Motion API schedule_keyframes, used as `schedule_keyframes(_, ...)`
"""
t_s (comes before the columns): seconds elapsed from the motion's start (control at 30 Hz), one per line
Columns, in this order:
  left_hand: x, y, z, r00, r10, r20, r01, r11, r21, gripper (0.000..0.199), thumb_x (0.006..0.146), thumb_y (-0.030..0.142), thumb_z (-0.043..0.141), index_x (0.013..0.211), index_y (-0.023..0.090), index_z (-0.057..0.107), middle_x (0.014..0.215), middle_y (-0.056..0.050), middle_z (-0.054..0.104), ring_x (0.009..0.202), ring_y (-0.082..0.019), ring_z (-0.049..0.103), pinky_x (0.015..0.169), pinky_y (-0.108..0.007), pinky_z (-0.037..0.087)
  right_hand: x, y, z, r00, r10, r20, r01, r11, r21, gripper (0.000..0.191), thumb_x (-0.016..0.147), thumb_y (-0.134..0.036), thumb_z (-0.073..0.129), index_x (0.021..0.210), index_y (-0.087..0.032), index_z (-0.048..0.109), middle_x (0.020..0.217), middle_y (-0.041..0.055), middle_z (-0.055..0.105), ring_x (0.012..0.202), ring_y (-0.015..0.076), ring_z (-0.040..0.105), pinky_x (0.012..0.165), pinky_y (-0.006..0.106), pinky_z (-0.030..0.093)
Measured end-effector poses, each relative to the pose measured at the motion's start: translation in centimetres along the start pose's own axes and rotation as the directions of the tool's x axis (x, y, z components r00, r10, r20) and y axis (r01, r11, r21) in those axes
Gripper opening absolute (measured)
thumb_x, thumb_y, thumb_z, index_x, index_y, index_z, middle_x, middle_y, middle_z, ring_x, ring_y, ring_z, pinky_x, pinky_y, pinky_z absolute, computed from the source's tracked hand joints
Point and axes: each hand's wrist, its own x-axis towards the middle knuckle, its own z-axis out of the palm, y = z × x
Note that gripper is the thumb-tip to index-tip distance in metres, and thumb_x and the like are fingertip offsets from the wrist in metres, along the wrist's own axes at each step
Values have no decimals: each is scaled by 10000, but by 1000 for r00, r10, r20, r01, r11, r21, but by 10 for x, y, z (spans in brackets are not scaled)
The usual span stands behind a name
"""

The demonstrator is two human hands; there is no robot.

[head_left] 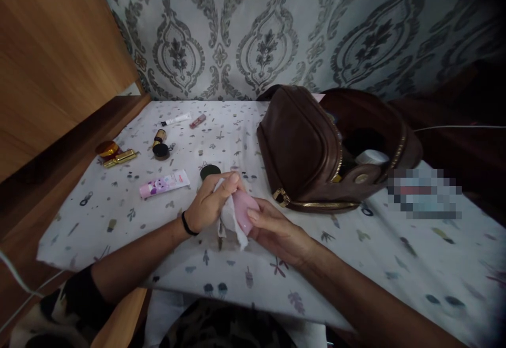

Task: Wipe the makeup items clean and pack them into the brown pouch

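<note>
A pink item, smooth and flat-looking, is between my two hands above the patterned white cloth. My left hand, with a black band at the wrist, presses a crumpled white tissue against its upper left side. From the right, my right hand grips the same pink item, thumb on its face. Part of the tissue hangs below the fingers. Just behind my left hand lies a dark round lid. A pink and white tube rests to the left of it.
An open brown leather bag stands at the right, a white round item inside. Back left are a white tube, a small pinkish item, a black-lidded jar, a gold tube and an amber-lidded jar.
</note>
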Motion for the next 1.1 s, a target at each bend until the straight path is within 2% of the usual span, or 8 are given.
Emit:
schedule_keyframes(0.2,5,-3,-1,999,-35,-37,32,996,-89,495,925,594,490,695,175,618,630,-1,568,597,-135,494,577,-283,380,1,1,-1,1000,-27,-12,27,1000,-5,477,648,-405,906,984,-146,685,845,2,620,725,87,574,640,179,449)
schedule_keyframes(0.37,2,-9,-2,979,169,-117,-176,983,-53,356,949,534,514,1029,199,606,947,-54,642,903,-197,597,833,-348,475,4,3,-1,994,-87,-73,89,996,22,551,607,-339,931,1076,-177,692,987,30,685,841,124,634,788,238,506)
schedule_keyframes(0.47,1,-15,-3,915,390,-101,-370,913,174,481,904,586,571,1194,203,545,1123,-94,585,1058,-235,568,909,-391,473,5,1,0,985,-137,-106,142,989,42,496,625,-338,920,1049,-191,710,1020,35,699,876,135,643,797,238,511)
schedule_keyframes(0.57,1,-21,-2,806,590,49,-560,734,384,681,792,598,714,1296,209,471,1219,-124,538,1156,-281,538,975,-448,468,4,-3,1,973,-161,-166,178,980,93,411,647,-341,909,986,-208,718,958,7,704,853,117,639,803,216,510)
schedule_keyframes(0.63,2,-24,0,733,661,159,-641,593,488,725,771,539,765,1329,215,435,1242,-138,537,1178,-296,535,989,-474,473,4,-4,1,967,-161,-199,186,976,113,370,648,-338,908,939,-214,716,909,-11,700,855,112,639,819,209,510)
schedule_keyframes(0.7,3,-24,2,702,677,221,-664,511,546,649,827,428,744,1341,210,413,1212,-140,566,1143,-281,559,956,-456,499,3,-4,1,966,-166,-198,187,978,94,342,655,-347,903,904,-208,713,904,-5,703,908,130,647,856,226,512)
schedule_keyframes(0.9,2,-15,2,758,635,150,-605,597,527,450,833,323,726,1202,226,487,1032,-70,613,968,-225,605,839,-380,528,4,-4,3,982,-104,-157,122,986,111,480,698,-587,821,972,-206,722,958,31,722,1008,190,653,883,293,533)
schedule_keyframes(1.1,-1,-8,2,800,600,12,-552,727,408,219,874,301,649,1043,226,532,930,-36,607,860,-191,614,774,-348,512,5,-6,3,986,-72,-150,93,986,140,353,717,-472,850,889,-199,707,772,-21,664,720,97,600,629,177,501)
